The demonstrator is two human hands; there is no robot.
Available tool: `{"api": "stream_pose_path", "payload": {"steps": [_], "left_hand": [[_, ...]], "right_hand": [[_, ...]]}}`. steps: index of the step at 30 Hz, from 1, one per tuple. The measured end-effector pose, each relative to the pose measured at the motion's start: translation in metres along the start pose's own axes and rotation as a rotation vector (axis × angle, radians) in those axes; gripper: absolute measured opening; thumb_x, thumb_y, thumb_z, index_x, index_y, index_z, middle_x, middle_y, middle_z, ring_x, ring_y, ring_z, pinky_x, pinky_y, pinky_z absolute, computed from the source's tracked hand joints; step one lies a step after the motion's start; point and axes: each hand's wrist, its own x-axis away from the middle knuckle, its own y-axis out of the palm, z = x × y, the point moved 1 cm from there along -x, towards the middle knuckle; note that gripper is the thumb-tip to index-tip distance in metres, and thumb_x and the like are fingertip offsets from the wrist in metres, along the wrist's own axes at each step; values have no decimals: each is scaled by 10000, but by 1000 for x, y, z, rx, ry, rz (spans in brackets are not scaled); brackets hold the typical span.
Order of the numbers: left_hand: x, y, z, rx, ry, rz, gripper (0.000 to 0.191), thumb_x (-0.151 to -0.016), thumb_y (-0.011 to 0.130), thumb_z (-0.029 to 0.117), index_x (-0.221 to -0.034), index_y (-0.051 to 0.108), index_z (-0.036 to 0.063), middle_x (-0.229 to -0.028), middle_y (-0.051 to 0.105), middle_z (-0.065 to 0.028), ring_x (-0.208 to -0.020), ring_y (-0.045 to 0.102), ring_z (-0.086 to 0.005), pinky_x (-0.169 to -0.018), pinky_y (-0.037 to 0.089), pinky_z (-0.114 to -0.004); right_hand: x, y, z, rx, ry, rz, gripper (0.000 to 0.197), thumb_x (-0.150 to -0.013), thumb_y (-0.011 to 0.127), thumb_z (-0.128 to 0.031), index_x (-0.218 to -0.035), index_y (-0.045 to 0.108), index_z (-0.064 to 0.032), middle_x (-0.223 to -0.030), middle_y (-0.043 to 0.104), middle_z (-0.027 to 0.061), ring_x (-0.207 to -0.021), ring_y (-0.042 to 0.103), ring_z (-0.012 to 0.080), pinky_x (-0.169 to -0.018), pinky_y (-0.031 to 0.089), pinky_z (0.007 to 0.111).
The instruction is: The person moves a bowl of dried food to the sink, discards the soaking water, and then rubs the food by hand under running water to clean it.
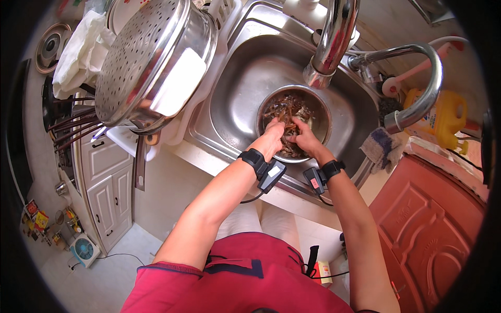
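A round stainless steel bowl (328,117) stands in the metal sink (244,78). It holds wet, brown, strip-like food pieces (287,105) in what looks like water; their exact kind is unclear. My left hand (274,137) reaches in from the left, its fingertips partly hidden among the pieces. From the right, my right hand (307,139) dips into the same pile, thumb and fingers apart with brown pieces between them. The two hands nearly meet at the bowl's middle. Whether either one grips any pieces cannot be made out.
A large chrome faucet (328,51) hangs just beyond the bowl, and a thinner curved spout (438,70) arches at right. On the left, a perforated steel steamer (137,58) leans on a white rack (213,74). A cloth (377,146) drapes near the sink's right edge, beside yellow jugs (446,117).
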Motion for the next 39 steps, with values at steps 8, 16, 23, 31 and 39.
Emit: {"api": "stream_pose_path", "payload": {"steps": [8,16,23,31,39], "left_hand": [[26,-4,11,-74,146,-28,426,-797,482,-65,-1199,392,43,-1047,531,-128,-913,551,-224,-736,479,-395],[28,-12,14,-70,111,25,503,-853,474,128,-1313,277,178,-1251,360,-80,-1169,304,-244,-957,169,-572],[27,-12,8,-136,76,21,501,-859,445,128,-1320,254,159,-1322,318,-115,-1206,294,-281,-958,172,-564],[-4,-8,-13,-294,-3,183,412,-801,431,-5,-1190,426,129,-954,536,-44,-822,487,-165,-823,370,-459],[34,-7,7,-163,111,-26,99,-811,574,89,-907,558,69,-806,570,-2,-705,518,-96,-631,459,-255]], "right_hand": [[10,-31,-62,543,-221,263,439,-621,597,43,-1040,528,-68,-1013,523,156,-985,484,361,-828,415,378],[11,2,-33,1011,-429,66,504,-653,632,-80,-1121,527,-235,-1311,327,134,-1128,362,367,-898,370,457],[8,-1,-32,1128,-282,2,499,-612,598,-21,-1079,537,-184,-1228,369,139,-1020,444,329,-768,470,394],[-3,-10,-7,304,-71,-46,494,-583,673,-15,-1053,527,-64,-1004,529,209,-877,548,337,-800,448,386],[21,-28,-54,-290,223,27,225,-783,566,-23,-1002,516,-48,-901,555,32,-736,559,127,-483,510,247]]}}
